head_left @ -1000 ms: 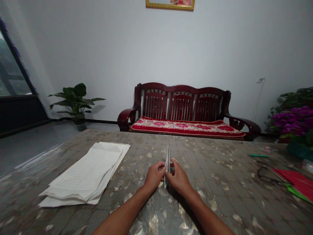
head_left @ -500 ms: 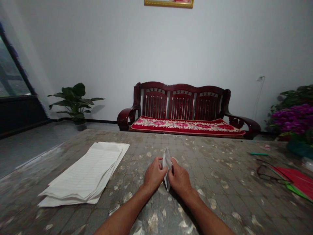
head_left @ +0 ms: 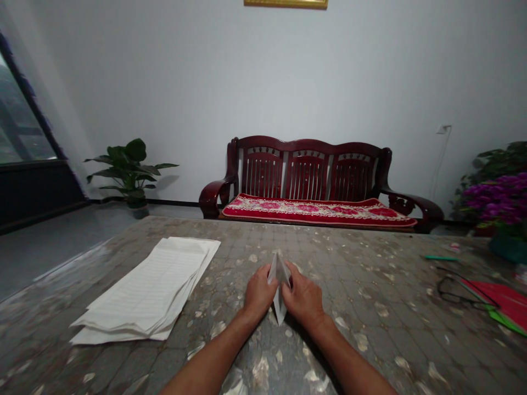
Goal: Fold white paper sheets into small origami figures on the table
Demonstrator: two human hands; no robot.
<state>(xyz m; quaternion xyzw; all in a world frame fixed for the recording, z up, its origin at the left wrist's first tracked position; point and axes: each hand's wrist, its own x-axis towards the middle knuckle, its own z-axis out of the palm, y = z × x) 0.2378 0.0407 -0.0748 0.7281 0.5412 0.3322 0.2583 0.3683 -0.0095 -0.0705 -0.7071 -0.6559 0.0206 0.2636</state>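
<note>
A small folded piece of white paper stands on end over the middle of the table, pointed at top and bottom. My left hand is closed on its left side, the thumb pressing the near face. On the right side my right hand grips it the same way, with the fingers partly hidden behind the paper. The two thumbs sit close together at its middle, and a fold runs down between them. To the left lies a loose stack of lined paper sheets.
At the right are a green pen, black-framed glasses and red and green sheets. Purple flowers stand at the far right. Beyond the table is a wooden bench, with a potted plant to its left.
The folded paper was narrow and nearly edge-on; it has turned and spread wider, with more of its faces showing. My thumbs have moved onto its near face.
</note>
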